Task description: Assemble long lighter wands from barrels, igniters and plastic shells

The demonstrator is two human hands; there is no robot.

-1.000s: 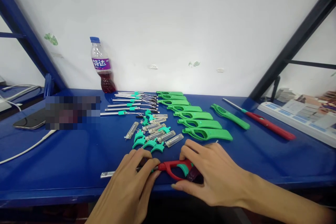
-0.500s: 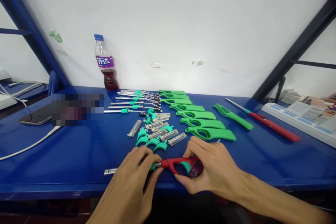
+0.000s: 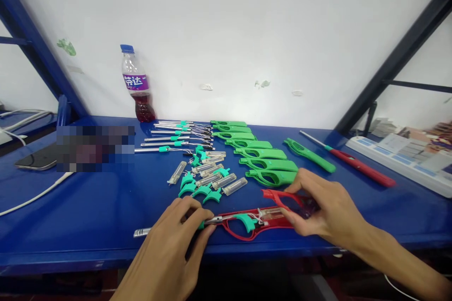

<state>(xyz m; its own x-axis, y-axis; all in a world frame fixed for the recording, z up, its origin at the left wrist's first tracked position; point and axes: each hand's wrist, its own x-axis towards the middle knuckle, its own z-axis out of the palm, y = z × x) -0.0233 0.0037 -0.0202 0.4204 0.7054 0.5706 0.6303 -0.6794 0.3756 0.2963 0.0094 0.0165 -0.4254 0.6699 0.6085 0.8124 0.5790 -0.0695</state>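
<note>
Lifted off since half a second ago, the red upper shell [image 3: 270, 194] is pinched in the right hand's [image 3: 330, 209] grip, just above the red lower shell [image 3: 277, 222], which lies open near the front edge of the tabletop [image 3: 99, 216] holding a teal trigger [image 3: 248, 222] and a clear canister [image 3: 271, 213]. At its narrow end the left hand's [image 3: 173, 242] grip pinches the metal tube [image 3: 142, 232]. Beyond, loose clear canisters [image 3: 235, 186] and green shells [image 3: 270, 165] reach toward the back edge, with a bottle [image 3: 137, 83] at the back left.
</note>
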